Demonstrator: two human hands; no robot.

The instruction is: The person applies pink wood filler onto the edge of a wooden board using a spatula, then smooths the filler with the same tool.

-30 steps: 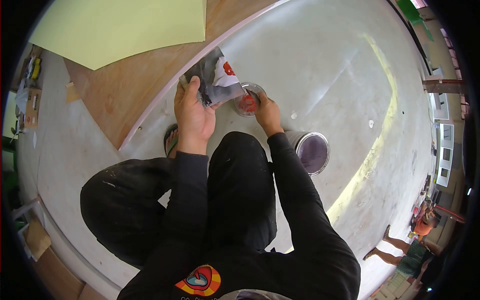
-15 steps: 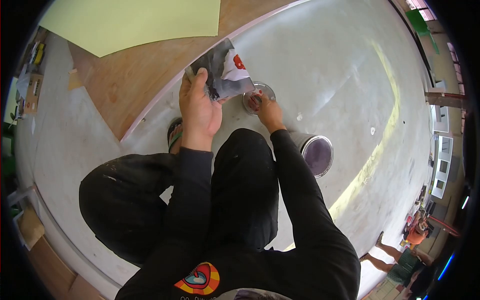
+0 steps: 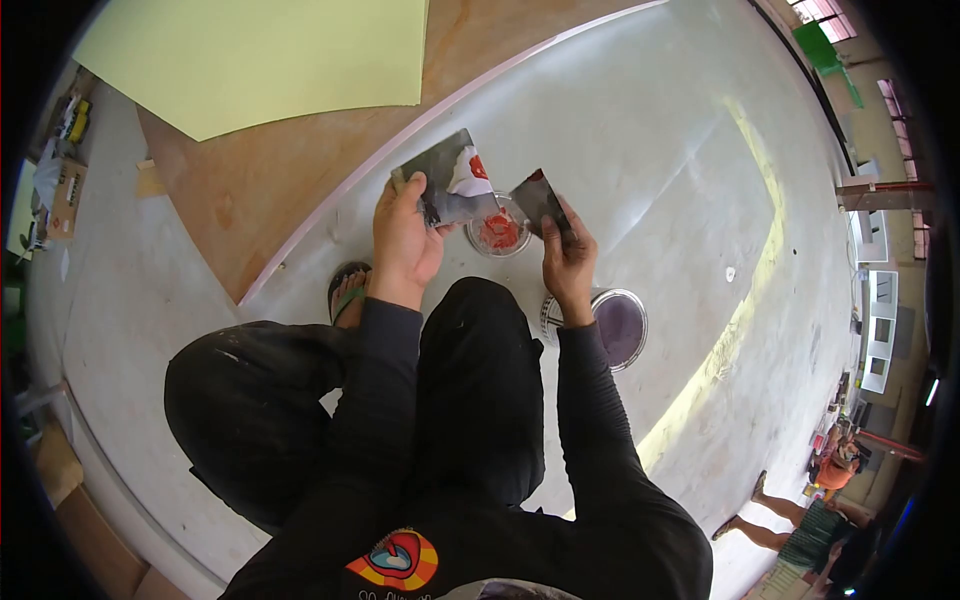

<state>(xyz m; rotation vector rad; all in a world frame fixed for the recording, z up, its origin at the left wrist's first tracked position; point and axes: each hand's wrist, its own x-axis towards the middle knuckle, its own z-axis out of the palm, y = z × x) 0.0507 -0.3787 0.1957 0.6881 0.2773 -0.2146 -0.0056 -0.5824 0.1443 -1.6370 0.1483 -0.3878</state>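
A: Pale grey concrete workshop floor (image 3: 650,150), with a bare plywood sheet (image 3: 260,180) and a pale yellow-green panel (image 3: 250,60) beyond. In the left hand (image 3: 405,240)?

B: A flat grey smeared mixing card (image 3: 445,185) bearing white and red dabs, gripped at its near edge with thumb and fingers closed on it. Held nearly level, probably so the dabs stay put.

A: And the right hand (image 3: 568,262)?

B: Pinching a small dark flat scraper blade (image 3: 540,200) between thumb and fingers, red-tipped edge raised, just above the small clear round tub of red paste (image 3: 497,232).

A: Where exactly?

B: On the floor between both hands, touching neither. Open round metal tin with purplish contents (image 3: 622,325) close by the right wrist, within easy reach, seemingly.
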